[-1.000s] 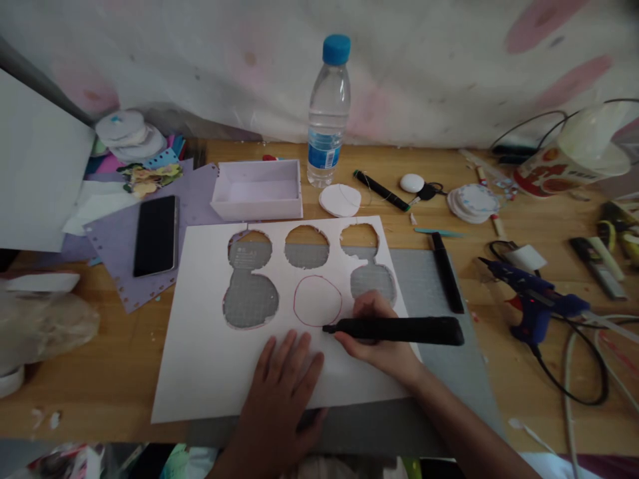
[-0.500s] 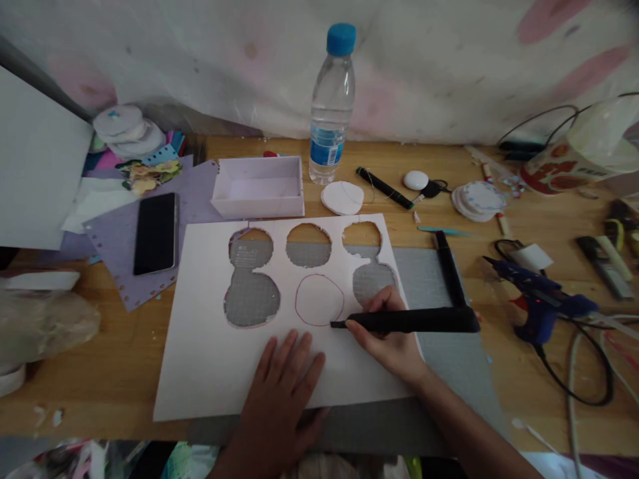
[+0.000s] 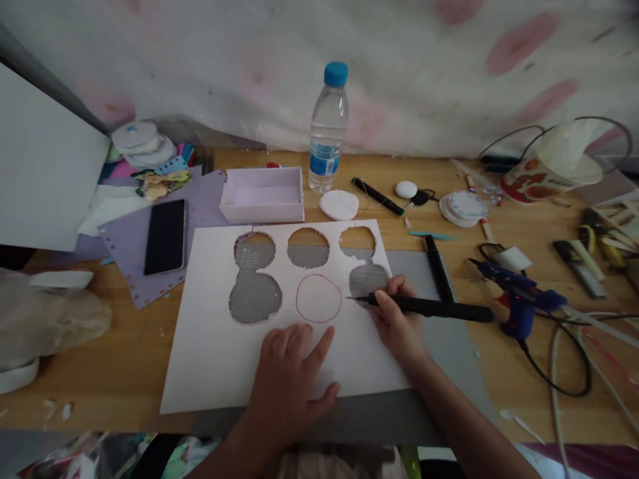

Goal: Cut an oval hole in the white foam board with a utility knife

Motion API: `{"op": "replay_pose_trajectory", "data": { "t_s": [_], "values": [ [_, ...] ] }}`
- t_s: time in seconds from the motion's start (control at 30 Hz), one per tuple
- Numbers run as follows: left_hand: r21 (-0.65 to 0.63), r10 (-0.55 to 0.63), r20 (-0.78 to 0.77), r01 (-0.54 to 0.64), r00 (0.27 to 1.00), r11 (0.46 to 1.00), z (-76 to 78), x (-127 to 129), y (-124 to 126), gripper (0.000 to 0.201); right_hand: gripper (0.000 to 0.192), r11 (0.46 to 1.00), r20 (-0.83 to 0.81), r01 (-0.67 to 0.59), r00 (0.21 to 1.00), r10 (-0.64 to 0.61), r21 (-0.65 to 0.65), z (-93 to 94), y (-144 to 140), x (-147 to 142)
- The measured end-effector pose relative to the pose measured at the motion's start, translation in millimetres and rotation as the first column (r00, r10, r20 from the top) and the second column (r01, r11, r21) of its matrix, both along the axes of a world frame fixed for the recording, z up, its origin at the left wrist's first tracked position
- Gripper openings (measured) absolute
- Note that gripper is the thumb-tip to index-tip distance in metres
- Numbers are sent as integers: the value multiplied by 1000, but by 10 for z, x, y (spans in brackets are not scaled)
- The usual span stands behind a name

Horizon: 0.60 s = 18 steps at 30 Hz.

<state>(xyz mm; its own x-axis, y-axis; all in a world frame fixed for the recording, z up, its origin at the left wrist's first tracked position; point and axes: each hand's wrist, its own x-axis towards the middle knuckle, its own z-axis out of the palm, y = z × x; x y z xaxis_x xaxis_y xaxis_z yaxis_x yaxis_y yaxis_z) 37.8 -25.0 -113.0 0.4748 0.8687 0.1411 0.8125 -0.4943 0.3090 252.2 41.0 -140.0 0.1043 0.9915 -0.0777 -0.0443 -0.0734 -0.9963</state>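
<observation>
My right hand [image 3: 399, 319] is closed around a black pen-shaped cutter [image 3: 434, 307] with a thin, needle-like tip. The tip points left, close to the right side of a circle [image 3: 319, 298] drawn in reddish ink; I cannot tell whether it touches the sheet. The white foam sheet [image 3: 210, 359] has several rough-edged round holes, two of them joined at the left. My left hand [image 3: 289, 372] lies on the sheet below the circle, fingers apart, index finger reaching toward the line. Beneath the sheet is a grey cutting mat [image 3: 439, 346].
Behind the sheet stand a white box [image 3: 267, 196], a water bottle [image 3: 327, 133] and white discs [image 3: 339, 205]. A phone [image 3: 166, 236] lies left on purple paper [image 3: 134, 279]. To the right are a black marker [image 3: 438, 269], a blue glue gun [image 3: 519, 299] with its cord, and a paper tub [image 3: 544, 173].
The cutter's tip has moved up and right from the circle's lower edge, and its thin point now shows. My left hand has shifted slightly right, its index finger spread. The view has tilted slightly.
</observation>
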Motion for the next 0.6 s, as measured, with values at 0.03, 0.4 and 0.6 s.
{"op": "replay_pose_trajectory", "data": {
  "t_s": [0.03, 0.4, 0.6],
  "values": [
    [-16, 9, -11, -9, 1000, 1000, 14, 35, 41, 64, 39, 999, -60, 48, 997, -48, 2, 2, 9, -10],
    [-123, -26, 6, 26, 1000, 992, 30, 67, 222, 51, 30, 989, -305, 137, 941, -147, -53, -22, 22, -45],
    [15, -166, -106, 168, 981, 986, -95, 119, 258, 71, 28, 997, -275, 79, 958, -81, -19, 23, 87, 35]
  ]
}}
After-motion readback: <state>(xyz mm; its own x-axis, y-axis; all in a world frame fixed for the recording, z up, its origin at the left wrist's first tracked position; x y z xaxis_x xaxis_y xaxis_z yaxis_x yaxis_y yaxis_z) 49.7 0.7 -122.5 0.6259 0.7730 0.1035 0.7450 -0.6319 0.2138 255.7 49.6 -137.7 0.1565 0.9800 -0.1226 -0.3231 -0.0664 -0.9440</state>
